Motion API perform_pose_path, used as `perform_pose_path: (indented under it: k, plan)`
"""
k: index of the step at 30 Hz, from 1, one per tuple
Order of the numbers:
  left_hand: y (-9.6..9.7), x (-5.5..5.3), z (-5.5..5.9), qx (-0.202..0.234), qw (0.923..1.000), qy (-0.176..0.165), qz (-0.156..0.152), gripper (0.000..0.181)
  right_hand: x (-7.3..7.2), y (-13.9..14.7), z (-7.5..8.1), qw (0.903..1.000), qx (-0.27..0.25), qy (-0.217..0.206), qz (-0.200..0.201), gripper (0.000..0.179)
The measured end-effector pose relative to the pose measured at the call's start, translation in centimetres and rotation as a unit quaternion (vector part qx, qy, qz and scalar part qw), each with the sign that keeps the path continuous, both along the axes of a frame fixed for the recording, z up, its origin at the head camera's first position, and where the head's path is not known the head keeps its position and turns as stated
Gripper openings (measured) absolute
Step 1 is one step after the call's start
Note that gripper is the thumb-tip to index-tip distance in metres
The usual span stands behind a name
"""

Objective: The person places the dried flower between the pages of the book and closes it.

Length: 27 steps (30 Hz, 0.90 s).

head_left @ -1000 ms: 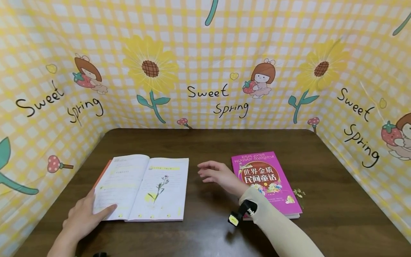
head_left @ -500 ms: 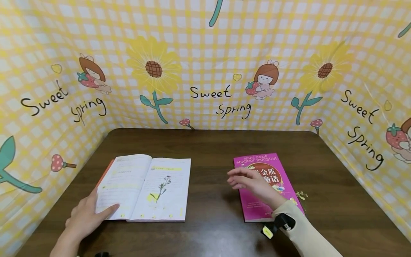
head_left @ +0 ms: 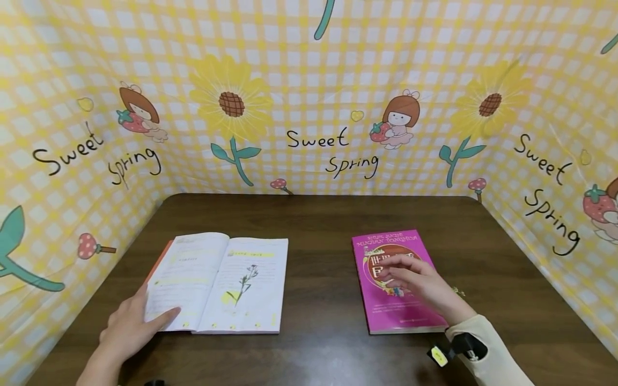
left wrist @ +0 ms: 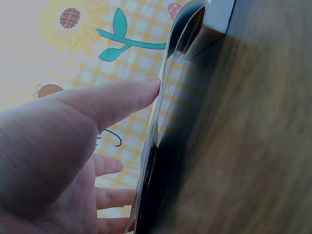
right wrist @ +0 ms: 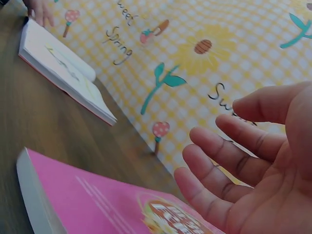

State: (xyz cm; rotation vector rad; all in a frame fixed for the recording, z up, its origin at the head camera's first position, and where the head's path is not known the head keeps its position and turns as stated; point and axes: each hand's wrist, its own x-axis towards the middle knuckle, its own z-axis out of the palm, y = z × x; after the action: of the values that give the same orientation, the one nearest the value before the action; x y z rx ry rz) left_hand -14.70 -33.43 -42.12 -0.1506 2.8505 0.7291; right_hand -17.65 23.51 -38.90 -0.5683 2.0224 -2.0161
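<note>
An open book (head_left: 185, 295) lies on the left side of the table, a thin plant sprig (head_left: 248, 276) resting on its right page. At that book's lower left is my left hand (head_left: 126, 325); its thumb rests on the left page and its extended fingers lie along the outer edge, partly hidden. A closed pink book (head_left: 393, 313) lies to the right, cover up. Over its cover hovers my right hand (head_left: 425, 284), holding nothing. The right wrist view shows its fingers (right wrist: 209, 153) relaxed and spread, apart from the pink book.
A small flowering sprig (head_left: 457, 291) peeks out beyond the pink book's right edge, partly behind my right hand. The dark wooden table (head_left: 309, 220) is bounded by a yellow checked cloth (head_left: 309, 107) at the back and sides.
My right hand has moved right, from the gap between the books to above the pink book. The left hand stays on the open book. The head view has shifted slightly.
</note>
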Motion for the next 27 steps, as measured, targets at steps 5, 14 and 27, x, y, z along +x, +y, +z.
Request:
perform_pose_path:
  k: [5,14,27]
  plan:
    - [0.1,-0.1,0.2,-0.001,1.0,0.004,0.0,0.112,0.3,2.0,-0.1,0.9992,-0.02,0.035,0.005,0.026]
    - [0.1,0.0,0.0,0.004,1.0,-0.001,0.0,0.113,0.7,7.1,-0.2,0.9983,-0.014,0.056,-0.008,0.035]
    - [0.1,0.0,-0.1,-0.009,0.9999,0.006,0.004,0.114,2.0,11.4,-1.9,0.9844,0.119,0.044,-0.122,0.026]
